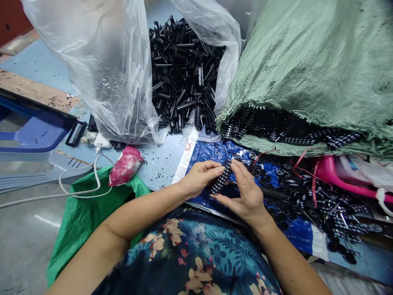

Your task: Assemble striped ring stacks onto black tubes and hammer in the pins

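Low over the blue plastic sheet [201, 152], both hands hold a short black strip with rows of small white squares [221, 178]. My left hand [199, 177] pinches its side near the upper end, thumb on top. My right hand [248, 196] spans its length, with the fingertips at the upper end and the thumb at the lower one. Close by on the right lie several small black round discs [264, 179] and a dark rod-like tool [274, 193], partly hidden by my right hand. More pieces with the same white squares [310, 190] are heaped farther right.
A clear plastic bag [123, 82] of black tubular parts [184, 69] stands at the back. At back right, a green woven sack [310, 69] spills patterned strips. A pink wrapped bundle [125, 166], white cable [97, 176], green bag [76, 229] and pink basket [328, 174] lie around.
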